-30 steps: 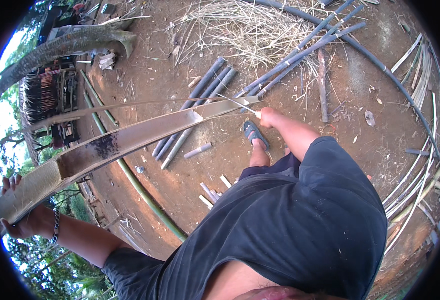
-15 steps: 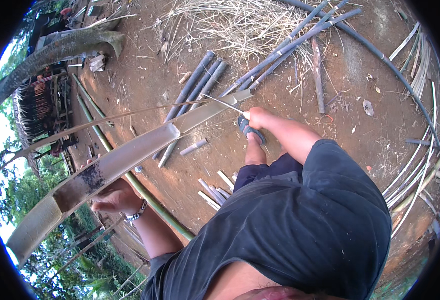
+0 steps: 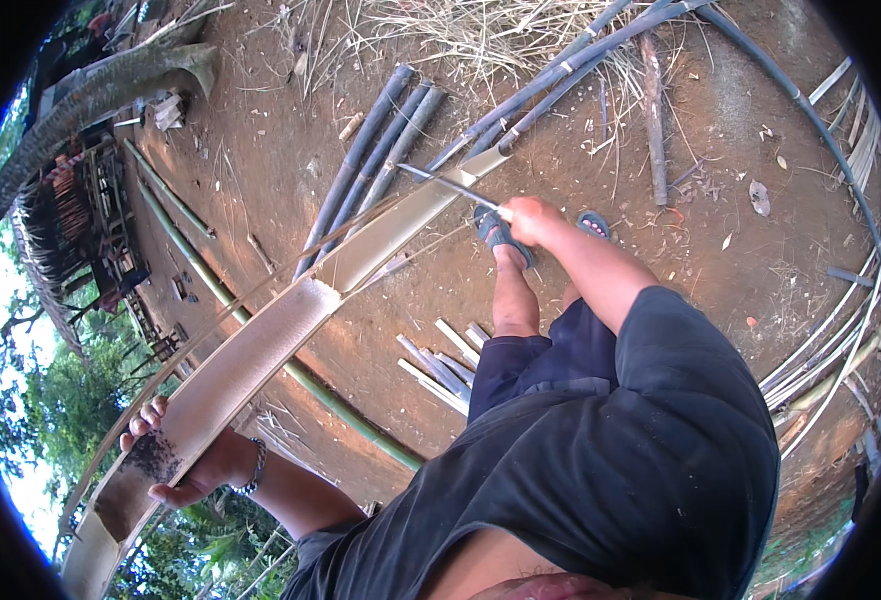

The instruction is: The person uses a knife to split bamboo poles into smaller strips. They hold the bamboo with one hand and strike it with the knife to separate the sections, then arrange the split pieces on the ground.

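Observation:
A long split bamboo half (image 3: 236, 360) slants across the left side, hollow side up, with a dark sooty patch near its lower end. My left hand (image 3: 206, 468) is closed round it beside that patch, thumb on one edge and fingertips over the other. My right hand (image 3: 533, 220) is closed on the handle of a long-bladed knife (image 3: 456, 187), whose blade lies across the bamboo near its far end. A thin bamboo strip (image 3: 151, 385) runs along the bamboo's left edge. Whether the strip is still joined there, I cannot tell.
Dark bamboo poles (image 3: 361, 165) lie beyond the split piece, and a green pole (image 3: 346, 410) passes beneath it. Shavings (image 3: 481, 40) are heaped at the back. Short slats (image 3: 441, 370) lie by my legs; a curved tree trunk (image 3: 111, 85) stands at left.
My left hand has gone from resting open under the bamboo to gripping it. The bamboo's lower end has swung downward in view. The strip now lies closer along its edge.

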Demonstrator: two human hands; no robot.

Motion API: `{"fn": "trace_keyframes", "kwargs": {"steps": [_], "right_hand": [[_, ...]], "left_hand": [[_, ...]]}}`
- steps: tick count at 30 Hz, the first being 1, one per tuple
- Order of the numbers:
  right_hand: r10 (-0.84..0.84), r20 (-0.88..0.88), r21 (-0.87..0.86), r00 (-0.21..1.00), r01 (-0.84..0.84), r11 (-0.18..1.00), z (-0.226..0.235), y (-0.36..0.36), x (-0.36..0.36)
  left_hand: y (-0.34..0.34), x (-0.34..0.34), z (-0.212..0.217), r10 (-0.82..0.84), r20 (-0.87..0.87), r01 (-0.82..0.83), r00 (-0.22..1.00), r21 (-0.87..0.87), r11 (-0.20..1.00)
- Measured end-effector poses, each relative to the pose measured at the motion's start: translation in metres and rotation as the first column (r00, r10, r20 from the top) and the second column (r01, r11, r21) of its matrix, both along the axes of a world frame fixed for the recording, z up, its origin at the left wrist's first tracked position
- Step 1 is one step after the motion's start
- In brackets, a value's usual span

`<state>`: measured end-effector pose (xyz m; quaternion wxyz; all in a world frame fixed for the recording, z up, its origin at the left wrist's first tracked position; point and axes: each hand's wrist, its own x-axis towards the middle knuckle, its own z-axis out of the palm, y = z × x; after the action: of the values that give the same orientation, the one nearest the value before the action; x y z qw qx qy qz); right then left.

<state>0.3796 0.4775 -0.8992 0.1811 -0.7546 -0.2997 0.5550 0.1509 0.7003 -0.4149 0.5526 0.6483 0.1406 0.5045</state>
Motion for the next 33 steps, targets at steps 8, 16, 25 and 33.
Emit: {"fn": "trace_keyframes", "kwargs": {"steps": [8,16,25,33], "right_hand": [[0.078,0.011,0.061,0.997,-0.079,0.995,0.018,0.010,0.013],[0.067,0.036,-0.080,0.997,-0.064,0.995,-0.107,0.009,0.020],[0.101,-0.022,0.121,0.995,-0.098,0.988,0.000,0.046,0.014],[-0.140,-0.148,-0.180,0.979,0.113,0.977,-0.180,0.020,0.030]], "left_hand": [[0.021,-0.008,0.000,0.204,0.031,-0.203,0.978,-0.040,0.978],[0.056,-0.013,0.001,0.159,0.042,-0.159,0.986,-0.003,0.987],[0.086,-0.040,0.010,0.115,0.045,-0.111,0.992,-0.069,0.991],[0.106,-0.043,0.011,0.161,0.036,-0.160,0.986,-0.045,0.986]]}}
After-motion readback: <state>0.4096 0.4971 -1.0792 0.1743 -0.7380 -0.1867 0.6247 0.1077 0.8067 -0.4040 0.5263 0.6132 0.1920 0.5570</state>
